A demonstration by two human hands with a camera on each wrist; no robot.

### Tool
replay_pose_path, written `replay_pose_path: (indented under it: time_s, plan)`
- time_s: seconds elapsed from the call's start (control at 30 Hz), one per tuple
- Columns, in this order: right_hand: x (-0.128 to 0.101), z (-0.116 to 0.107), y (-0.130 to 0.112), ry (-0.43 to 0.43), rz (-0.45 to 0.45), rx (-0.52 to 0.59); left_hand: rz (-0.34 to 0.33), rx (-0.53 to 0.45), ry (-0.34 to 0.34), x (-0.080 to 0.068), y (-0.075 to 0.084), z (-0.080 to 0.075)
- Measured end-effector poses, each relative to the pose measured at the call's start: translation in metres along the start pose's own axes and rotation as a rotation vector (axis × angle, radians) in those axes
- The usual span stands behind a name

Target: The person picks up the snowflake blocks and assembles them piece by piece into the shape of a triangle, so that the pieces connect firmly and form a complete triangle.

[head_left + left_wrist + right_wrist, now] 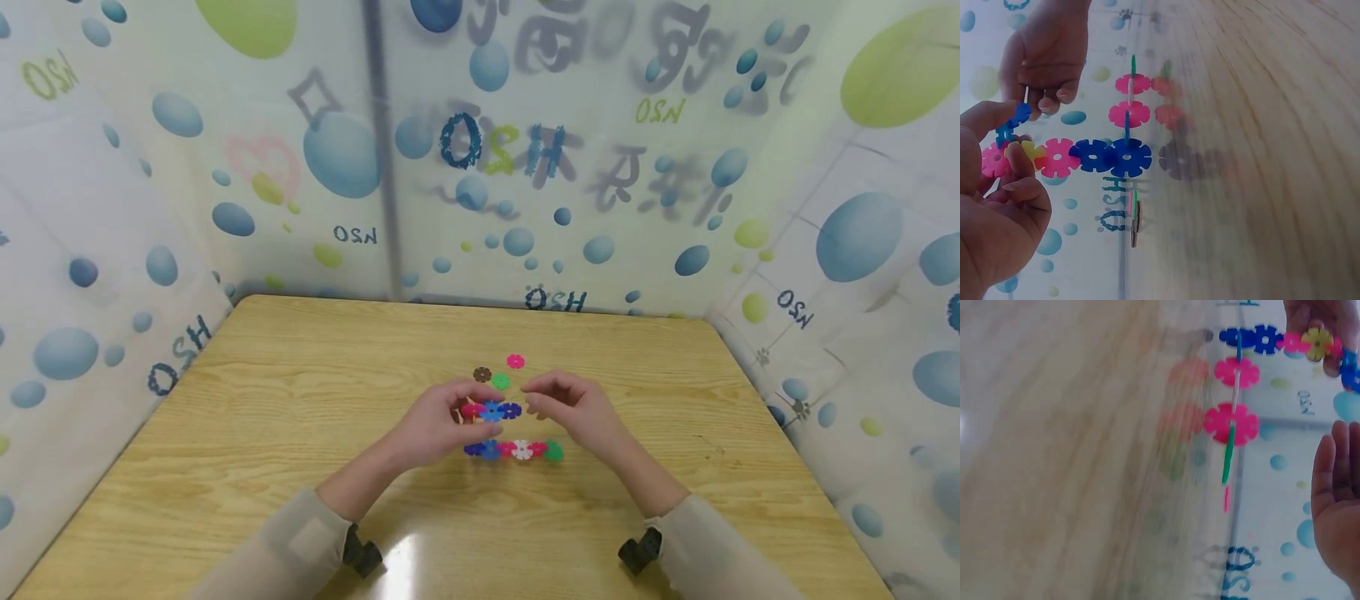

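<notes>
Flower-shaped plastic discs are slotted into one assembly. Its bottom row (522, 450) lies along the table in dark blue, blue, pink, white and green. From the dark blue end a column rises, with a dark blue disc (1091, 155), a pink disc (1058, 157) and a yellow disc (1317, 343). At the top, a light blue disc (492, 411) and a dark blue disc (512, 410) reach rightward. My left hand (442, 421) grips the column's upper part between thumb and fingers, partly hiding it. Just right of the top row, my right hand (577, 412) has loosely bent fingers and holds nothing visible.
Beyond the hands lie loose discs: a pink disc (515, 361), a brown disc (482, 374) and a green disc (501, 381). The wooden table (315, 367) meets a patterned curtain (480, 250) at its back and both sides.
</notes>
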State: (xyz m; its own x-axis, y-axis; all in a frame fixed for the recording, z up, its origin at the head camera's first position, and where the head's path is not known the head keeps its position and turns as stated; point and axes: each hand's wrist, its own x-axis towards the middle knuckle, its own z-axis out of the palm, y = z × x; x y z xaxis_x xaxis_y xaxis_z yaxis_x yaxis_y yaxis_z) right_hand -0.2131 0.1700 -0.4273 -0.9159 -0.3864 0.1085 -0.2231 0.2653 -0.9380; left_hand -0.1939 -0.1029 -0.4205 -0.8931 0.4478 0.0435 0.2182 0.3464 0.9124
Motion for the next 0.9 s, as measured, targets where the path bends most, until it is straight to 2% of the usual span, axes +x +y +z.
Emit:
replay_pose_path:
  time_s: [0.2,0.4,0.57,0.9]
  plan:
    - [0.026,-0.015,0.016,-0.004,0.083,-0.052,0.008,0.015,-0.001,0.0,-0.001,-0.002]
    - [0.056,-0.021,0.034,-0.132,0.201,-0.131,0.03,0.012,-0.01,0.0,-0.004,-0.003]
    - [0.072,-0.022,0.049,-0.255,0.225,-0.203,0.013,0.001,-0.014,0.0,-0.004,-0.002]
    - [0.084,-0.018,0.049,-0.33,0.237,-0.354,0.009,0.017,-0.01,0.0,-0.001,-0.005]
